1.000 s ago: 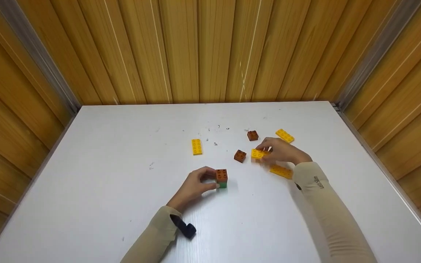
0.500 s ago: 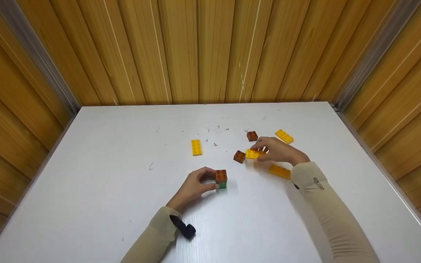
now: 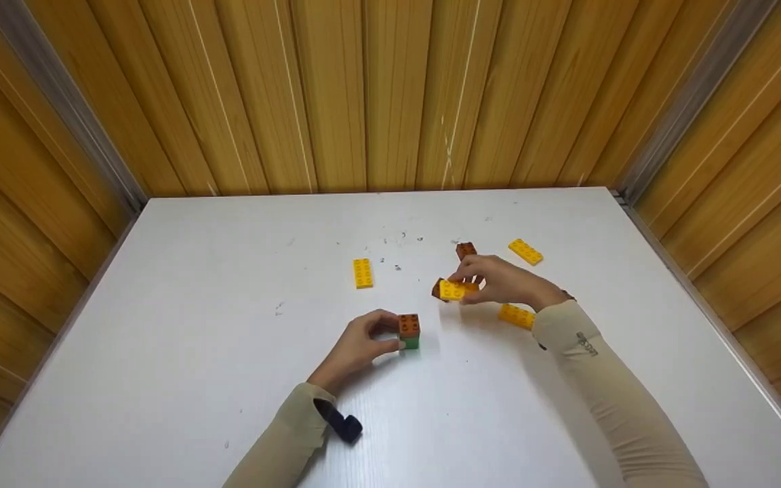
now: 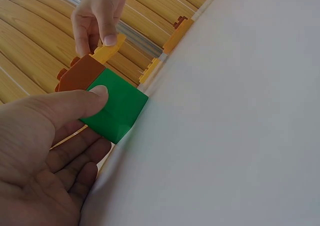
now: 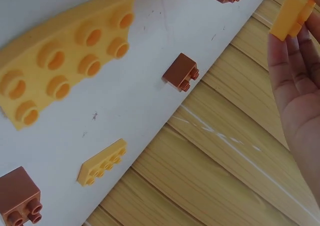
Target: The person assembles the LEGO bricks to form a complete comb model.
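Observation:
In the head view, my left hand (image 3: 360, 346) grips a small stack on the white table (image 3: 262, 237): a brown brick (image 3: 409, 325) on top of a green brick (image 3: 411, 343). The left wrist view has the thumb across the side of the green brick (image 4: 117, 106), with the fingers curled below. My right hand (image 3: 502, 279) pinches a flat yellow brick (image 3: 451, 290) between thumb and fingers. In the head view this piece partly covers a loose brown brick (image 3: 436, 289). From the right wrist, the held yellow brick (image 5: 290, 13) appears at the upper right.
Another brown brick (image 3: 466, 250) lies behind the right hand, partly hidden by it. Three more flat yellow bricks lie around: one at left (image 3: 362, 273), one at far right (image 3: 525, 251), one below the right wrist (image 3: 517, 316). A wood-patterned wall (image 3: 390, 95) borders the table's back edge.
My right hand has moved left with the yellow brick, which now overlaps the nearer brown brick in the head view. My left hand and the stack have stayed in place.

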The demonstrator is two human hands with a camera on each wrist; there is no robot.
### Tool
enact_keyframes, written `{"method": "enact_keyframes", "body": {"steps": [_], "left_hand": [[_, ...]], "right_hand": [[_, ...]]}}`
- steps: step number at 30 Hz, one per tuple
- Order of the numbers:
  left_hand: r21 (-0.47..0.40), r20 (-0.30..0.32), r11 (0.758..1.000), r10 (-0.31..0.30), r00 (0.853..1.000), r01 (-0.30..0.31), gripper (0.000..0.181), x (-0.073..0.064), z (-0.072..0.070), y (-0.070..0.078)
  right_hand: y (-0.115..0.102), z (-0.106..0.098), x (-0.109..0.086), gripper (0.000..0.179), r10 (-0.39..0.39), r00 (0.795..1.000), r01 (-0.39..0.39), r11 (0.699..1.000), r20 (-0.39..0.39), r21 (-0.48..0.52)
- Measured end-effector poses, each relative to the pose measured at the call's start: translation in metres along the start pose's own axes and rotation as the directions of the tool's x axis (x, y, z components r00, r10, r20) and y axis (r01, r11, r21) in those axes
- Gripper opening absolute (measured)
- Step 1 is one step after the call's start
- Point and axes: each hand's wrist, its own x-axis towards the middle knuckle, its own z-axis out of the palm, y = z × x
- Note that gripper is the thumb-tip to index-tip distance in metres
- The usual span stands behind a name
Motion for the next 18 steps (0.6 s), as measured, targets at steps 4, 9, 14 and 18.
{"method": "enact_keyframes", "body": {"steps": [4,9,14,18], "left_hand": [[-0.015,-0.003,1.000,0.000,1.000,0.000,0.035,0.000,0.000,0.000],[0.008,-0.003,1.000,-0.011,1.000,0.011,0.033,0.001,0.000,0.000],[0.011,-0.005,1.000,0.003,1.000,-0.003,0.033,0.001,0.000,-0.001],[0.024,-0.003,1.000,-0.010,1.000,0.010,0.033,0.001,0.000,0.001]], "right_hand": [[-0.007,0.001,0.001,0.039,-0.023,1.000,0.023,1.000,0.011,-0.009],[-0.015,0.003,0.001,0.039,-0.073,0.997,0.073,0.997,0.022,-0.005],[-0.025,0.006,0.003,0.039,-0.111,0.993,0.111,0.994,0.037,0.001],[-0.031,0.008,0.004,0.038,-0.122,0.991,0.122,0.992,0.053,0.016]]}}
